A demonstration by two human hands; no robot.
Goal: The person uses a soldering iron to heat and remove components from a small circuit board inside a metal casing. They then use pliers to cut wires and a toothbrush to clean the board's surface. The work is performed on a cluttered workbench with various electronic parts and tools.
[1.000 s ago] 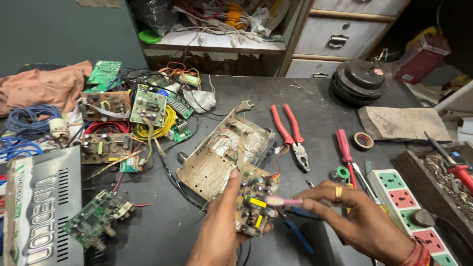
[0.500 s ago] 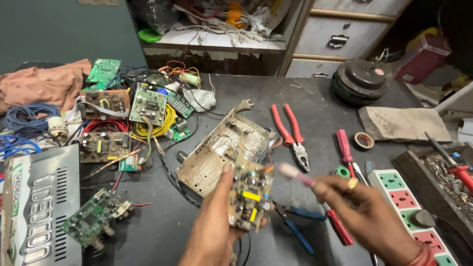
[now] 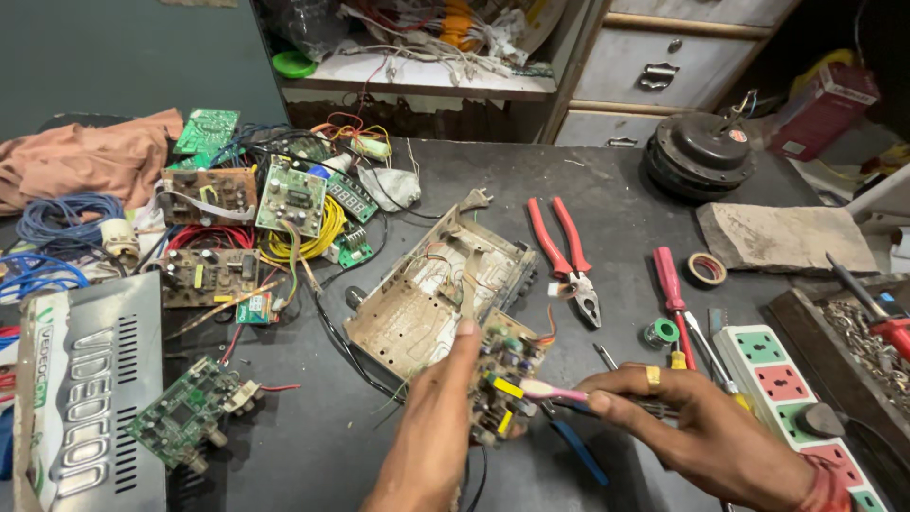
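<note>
Cluttered dark worktop (image 3: 607,204): left hand (image 3: 431,431) grips circuit board (image 3: 502,379), right hand (image 3: 706,431) fingers pinch pink-tipped tool (image 3: 555,390) touching it; probing underway, unfinished.

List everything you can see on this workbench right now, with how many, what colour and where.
Circuit board: one, brown with yellow parts, held up at centre front.
Metal chassis: one, dusty grey, table centre.
Pliers: one, red handles, right of the chassis.
Screwdriver: one, red handle, right of the pliers.
Tape roll: one, tan, beside the screwdriver.
Power strip: one, white with green and red sockets, right front.
Fan motor: one, black, back right.
Loose boards: several, green and brown, left among coloured wires.
Cloth: one, pinkish, far left.
Vented cover: one, grey, front left.
Left hand: holds the circuit board.
Right hand: pinches a pink-handled tool against the board.
</note>
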